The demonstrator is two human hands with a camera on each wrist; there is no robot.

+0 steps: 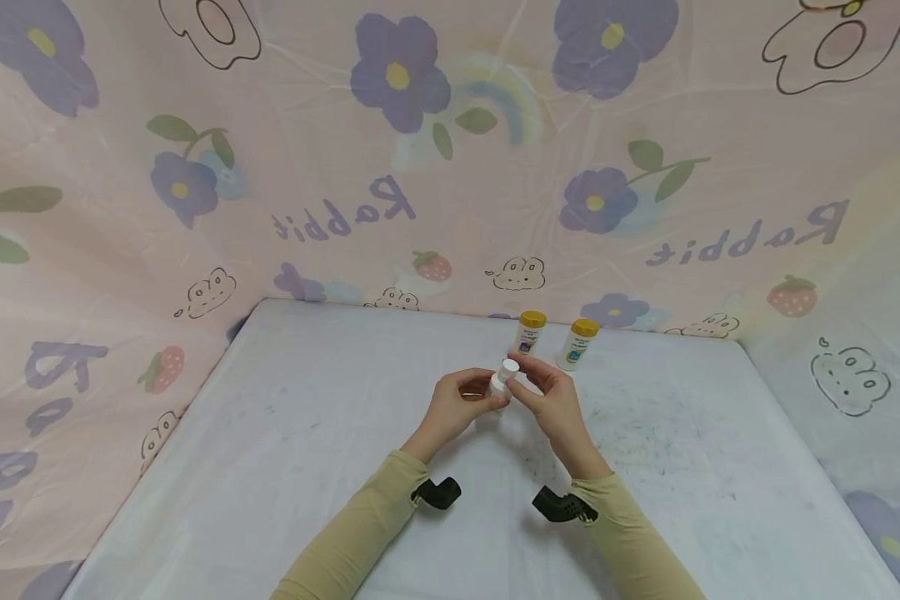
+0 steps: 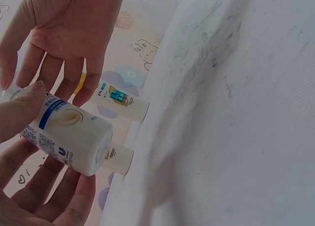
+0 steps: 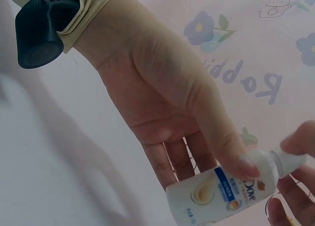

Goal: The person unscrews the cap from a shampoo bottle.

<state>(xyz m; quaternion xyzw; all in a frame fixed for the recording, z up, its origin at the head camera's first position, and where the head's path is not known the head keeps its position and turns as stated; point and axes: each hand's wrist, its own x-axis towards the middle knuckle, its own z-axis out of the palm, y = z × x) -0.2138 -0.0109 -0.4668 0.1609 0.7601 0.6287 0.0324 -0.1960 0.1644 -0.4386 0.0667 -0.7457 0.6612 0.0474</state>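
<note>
A small white Dove bottle [image 3: 197, 199] with a blue stripe label is held tilted over the table in my left hand [image 1: 452, 408]. In the left wrist view, the thumb lies across the bottle [image 2: 74, 132], with the fingers behind it. My right hand [image 1: 557, 408] is at the bottle's top, pinching the white cap [image 1: 509, 367] between thumb and fingers. From the right wrist view, the cap [image 3: 290, 163] sits in line with the bottle neck, between the right fingertips. The bottle's far side is hidden by the left fingers.
Two white bottles with yellow caps stand upright beyond the hands, one with a purple label mark [image 1: 528, 335] and one with a teal mark [image 1: 577, 346]. A white-covered table [image 1: 330, 467] lies underneath. Patterned cloth [image 1: 465, 208] hangs behind and at the sides.
</note>
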